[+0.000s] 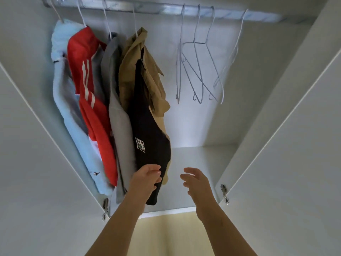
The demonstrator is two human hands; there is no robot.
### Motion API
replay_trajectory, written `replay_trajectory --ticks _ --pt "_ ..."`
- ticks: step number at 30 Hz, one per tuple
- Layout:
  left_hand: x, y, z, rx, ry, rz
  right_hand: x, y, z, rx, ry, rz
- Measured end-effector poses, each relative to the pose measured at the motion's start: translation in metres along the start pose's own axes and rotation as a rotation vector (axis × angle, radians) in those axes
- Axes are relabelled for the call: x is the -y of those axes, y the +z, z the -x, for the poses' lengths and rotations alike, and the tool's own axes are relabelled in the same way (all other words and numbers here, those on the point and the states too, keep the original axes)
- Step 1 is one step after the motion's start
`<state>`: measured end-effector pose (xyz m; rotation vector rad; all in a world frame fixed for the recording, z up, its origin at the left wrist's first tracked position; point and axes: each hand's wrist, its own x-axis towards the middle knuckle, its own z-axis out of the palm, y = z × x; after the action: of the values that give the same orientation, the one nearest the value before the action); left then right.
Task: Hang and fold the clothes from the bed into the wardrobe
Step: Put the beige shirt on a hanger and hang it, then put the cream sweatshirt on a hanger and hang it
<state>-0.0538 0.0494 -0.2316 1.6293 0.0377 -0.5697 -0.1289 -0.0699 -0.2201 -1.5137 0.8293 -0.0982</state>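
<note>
Above both hands, wardrobe point(258, 89) stands open. I count four loaded hangers bunched on the rail point(166, 9) up-left and bare hangers point(196, 42) up-right, presumably free for more clothes. Black garment point(149, 141) hangs outermost; left hand point(147, 177) touches its hem with relaxed fingers, likely settling it. Right hand point(195, 182) alongside, spread, holding nothing.

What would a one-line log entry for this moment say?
left hand: open, at black garment | right hand: open, holding nothing | empty hangers: on rail, right side
</note>
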Motion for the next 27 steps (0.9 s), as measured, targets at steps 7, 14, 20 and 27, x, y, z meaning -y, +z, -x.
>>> replay_trajectory --ticks 7,14,20,27 --pt "0.026 -0.006 0.044 0.236 -0.031 -0.215 -0.053 0.017 0.061 -0.204 0.122 -0.201" --pt "0.073 0.001 0.100 0.532 -0.076 -0.407 -0.122 0.011 0.146 -0.512 0.234 -0.431" --pt "0.092 0.020 0.164 0.772 -0.047 -0.514 -0.160 0.004 0.224 -0.745 0.289 -0.596" --pt "0.136 0.036 0.266 0.949 0.032 -0.593 -0.212 -0.014 0.320 -0.908 0.244 -0.703"
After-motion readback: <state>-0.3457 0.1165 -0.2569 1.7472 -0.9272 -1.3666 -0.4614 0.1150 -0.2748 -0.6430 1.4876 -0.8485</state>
